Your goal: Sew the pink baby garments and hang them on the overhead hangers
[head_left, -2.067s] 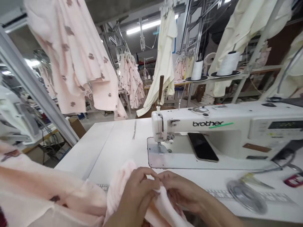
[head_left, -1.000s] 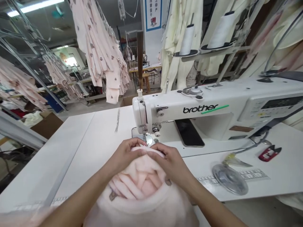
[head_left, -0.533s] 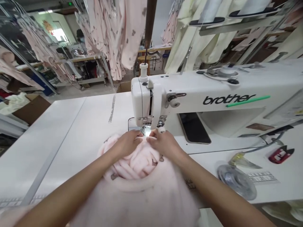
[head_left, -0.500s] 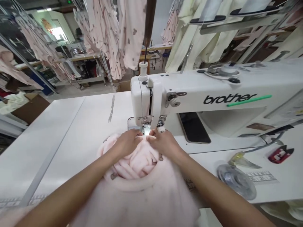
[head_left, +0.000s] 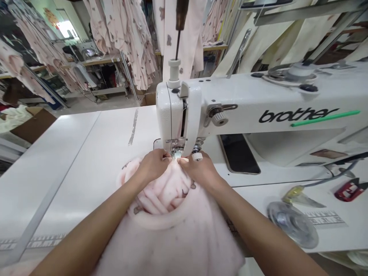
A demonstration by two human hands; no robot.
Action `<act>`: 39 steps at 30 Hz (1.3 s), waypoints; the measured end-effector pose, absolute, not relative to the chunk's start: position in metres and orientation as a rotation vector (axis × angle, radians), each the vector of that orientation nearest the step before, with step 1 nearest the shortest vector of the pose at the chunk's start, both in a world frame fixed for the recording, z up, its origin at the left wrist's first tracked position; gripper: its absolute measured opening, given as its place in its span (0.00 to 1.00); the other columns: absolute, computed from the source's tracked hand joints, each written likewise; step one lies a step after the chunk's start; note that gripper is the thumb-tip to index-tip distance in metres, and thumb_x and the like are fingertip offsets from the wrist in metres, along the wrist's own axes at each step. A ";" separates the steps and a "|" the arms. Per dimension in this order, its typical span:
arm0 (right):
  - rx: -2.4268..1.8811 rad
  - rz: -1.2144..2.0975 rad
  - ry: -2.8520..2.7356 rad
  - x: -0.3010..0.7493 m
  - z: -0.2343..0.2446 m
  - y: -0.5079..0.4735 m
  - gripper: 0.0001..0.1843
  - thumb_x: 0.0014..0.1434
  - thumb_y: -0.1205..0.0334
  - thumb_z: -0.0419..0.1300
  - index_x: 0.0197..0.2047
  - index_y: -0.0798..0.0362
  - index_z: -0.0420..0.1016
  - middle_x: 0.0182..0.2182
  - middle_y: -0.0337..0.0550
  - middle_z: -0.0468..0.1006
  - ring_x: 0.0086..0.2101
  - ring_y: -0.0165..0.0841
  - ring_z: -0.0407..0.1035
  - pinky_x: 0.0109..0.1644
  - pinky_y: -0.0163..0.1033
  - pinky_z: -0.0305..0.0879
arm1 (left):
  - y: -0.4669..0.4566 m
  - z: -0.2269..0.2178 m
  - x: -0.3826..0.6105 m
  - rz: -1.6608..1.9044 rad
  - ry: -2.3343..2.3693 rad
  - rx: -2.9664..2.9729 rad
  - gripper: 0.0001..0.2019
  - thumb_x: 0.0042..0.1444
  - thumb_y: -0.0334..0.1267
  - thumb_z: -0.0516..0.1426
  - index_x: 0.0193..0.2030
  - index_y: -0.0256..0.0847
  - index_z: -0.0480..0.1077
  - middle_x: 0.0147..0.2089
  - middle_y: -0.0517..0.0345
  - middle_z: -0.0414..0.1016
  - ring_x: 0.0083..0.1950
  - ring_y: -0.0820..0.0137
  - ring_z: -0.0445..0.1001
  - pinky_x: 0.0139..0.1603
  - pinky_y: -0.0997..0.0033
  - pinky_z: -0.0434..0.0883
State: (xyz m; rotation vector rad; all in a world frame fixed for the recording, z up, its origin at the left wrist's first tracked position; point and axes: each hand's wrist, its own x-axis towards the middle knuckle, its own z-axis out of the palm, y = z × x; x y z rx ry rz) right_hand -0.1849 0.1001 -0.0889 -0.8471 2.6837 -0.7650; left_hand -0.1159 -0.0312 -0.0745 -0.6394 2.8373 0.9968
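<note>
A pale pink fleece garment (head_left: 172, 234) with small brown prints lies bunched on the white table (head_left: 71, 161), its round collar opening facing me. My left hand (head_left: 153, 165) and my right hand (head_left: 198, 170) pinch the garment's far edge side by side, right at the presser foot (head_left: 176, 154) of the white Brother sewing machine (head_left: 258, 111). My fingertips nearly touch each other under the needle head. The needle itself is hidden behind the machine head and my fingers.
A dark phone (head_left: 240, 153) lies on the machine bed to the right. Yellow-handled scissors (head_left: 301, 198), a clear round lid (head_left: 293, 224) and red thread snips (head_left: 349, 189) sit on the table's right side. Pink and cream garments hang behind. A cardboard box (head_left: 31, 124) stands at the left.
Over two seconds my hands carried the pink garment from the table's near edge up to the presser foot. My head has leaned closer to the machine. In the last half second the hands barely shifted.
</note>
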 end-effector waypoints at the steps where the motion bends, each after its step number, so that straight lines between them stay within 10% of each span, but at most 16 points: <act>1: -0.841 -0.761 2.687 -0.185 -0.089 0.100 0.07 0.53 0.64 0.52 0.27 0.53 0.71 0.21 0.41 0.71 0.26 0.33 0.66 0.27 0.33 0.53 | -0.030 -0.074 -0.116 0.995 2.840 -0.654 0.07 0.48 0.34 0.49 0.28 0.40 0.67 0.32 0.57 0.74 0.36 0.65 0.70 0.32 0.71 0.61; 39: -0.833 -0.822 2.794 -0.181 -0.098 0.097 0.09 0.56 0.64 0.52 0.29 0.53 0.72 0.29 0.43 0.77 0.31 0.33 0.69 0.32 0.33 0.55 | -0.030 -0.079 -0.119 0.933 2.976 -0.732 0.09 0.52 0.34 0.51 0.37 0.38 0.70 0.41 0.51 0.76 0.44 0.61 0.72 0.40 0.68 0.66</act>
